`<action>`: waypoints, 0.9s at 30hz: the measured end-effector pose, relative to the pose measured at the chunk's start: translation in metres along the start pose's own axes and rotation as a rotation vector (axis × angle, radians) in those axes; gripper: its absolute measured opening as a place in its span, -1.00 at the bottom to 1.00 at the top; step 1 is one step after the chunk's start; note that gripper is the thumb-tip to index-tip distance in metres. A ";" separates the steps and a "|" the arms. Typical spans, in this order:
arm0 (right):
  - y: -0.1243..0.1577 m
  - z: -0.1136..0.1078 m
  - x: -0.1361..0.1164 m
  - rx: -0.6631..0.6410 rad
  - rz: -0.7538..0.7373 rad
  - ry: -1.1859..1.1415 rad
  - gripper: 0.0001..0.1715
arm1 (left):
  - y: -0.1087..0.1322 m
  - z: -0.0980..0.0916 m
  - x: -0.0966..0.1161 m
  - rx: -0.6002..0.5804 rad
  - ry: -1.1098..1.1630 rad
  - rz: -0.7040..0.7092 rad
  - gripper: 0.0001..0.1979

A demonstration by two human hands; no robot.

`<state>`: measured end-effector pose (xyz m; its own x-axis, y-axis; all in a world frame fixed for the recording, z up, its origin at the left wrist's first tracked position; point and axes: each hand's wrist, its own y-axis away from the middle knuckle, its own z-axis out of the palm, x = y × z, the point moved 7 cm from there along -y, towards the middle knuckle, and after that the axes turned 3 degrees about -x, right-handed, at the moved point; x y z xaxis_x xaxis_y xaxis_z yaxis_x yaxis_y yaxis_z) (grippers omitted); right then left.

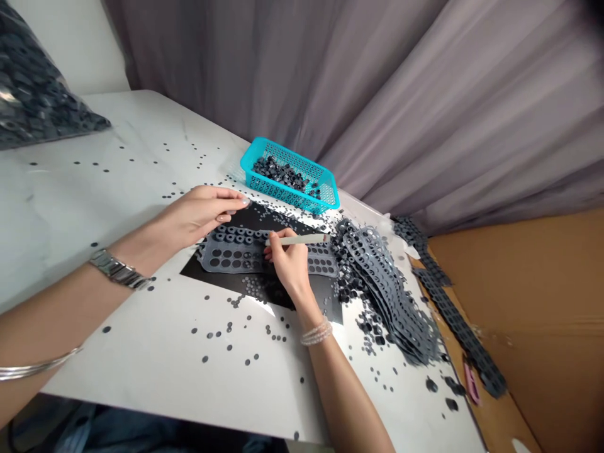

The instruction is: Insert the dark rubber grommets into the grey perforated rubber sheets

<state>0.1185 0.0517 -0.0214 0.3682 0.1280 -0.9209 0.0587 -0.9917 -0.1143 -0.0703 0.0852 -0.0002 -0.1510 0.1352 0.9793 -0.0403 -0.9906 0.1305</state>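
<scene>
A perforated strip of grey rubber parts (226, 263) lies across a black sheet (330, 302), with rows of round holes and raised rings. My right hand (289, 261) is closed around a slim white pen-like tool (302, 240), its shaft pointing right above the strip. The end of the tool nearest the strip is partly hidden by my fingers. Over the strip's upper left edge, my left hand (207, 214) is pinched, thumb against index finger; whatever is between the fingertips is too small to make out. Small dark discs (255, 288) are scattered around the sheet.
Behind the sheet stands a turquoise basket (290, 194) holding small black parts. Stacked punched strips (382, 283) and loose black pieces pile up at right. A clear bag of dark parts (38, 94) sits at far left. A pink cutter (470, 380) lies near the right table edge.
</scene>
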 end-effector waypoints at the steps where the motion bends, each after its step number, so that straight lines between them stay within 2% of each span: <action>1: 0.001 -0.002 0.003 0.015 0.024 -0.081 -0.66 | -0.001 0.000 -0.004 -0.012 0.119 -0.049 -0.91; 5: 0.005 -0.013 0.010 0.105 0.063 -0.299 -0.66 | -0.003 0.014 -0.022 -0.135 0.358 -0.232 -0.84; 12: 0.008 -0.022 0.004 0.149 0.031 -0.322 -0.64 | -0.003 0.021 -0.035 -0.192 0.456 -0.302 -0.92; 15: 0.009 -0.019 -0.008 0.110 0.016 -0.271 -0.56 | -0.001 0.025 -0.038 -0.202 0.511 -0.337 -0.91; 18: 0.009 -0.010 -0.019 0.019 0.004 -0.213 -0.47 | 0.004 0.034 -0.038 -0.239 0.514 -0.351 -0.87; 23: 0.006 0.003 -0.029 -0.095 -0.068 -0.156 -0.58 | 0.017 0.051 -0.036 -0.336 0.346 -0.308 -0.83; 25: 0.004 -0.010 -0.028 -0.036 -0.071 -0.105 -0.61 | 0.019 0.051 -0.035 -0.350 0.303 -0.325 -0.77; 27: 0.003 -0.042 -0.022 0.115 -0.028 0.033 -0.60 | 0.016 0.044 -0.033 -0.310 0.313 -0.344 -0.80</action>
<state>0.1496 0.0467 0.0138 0.3980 0.1541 -0.9043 -0.0369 -0.9823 -0.1836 -0.0226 0.0638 -0.0235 -0.3624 0.4956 0.7893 -0.4205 -0.8427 0.3361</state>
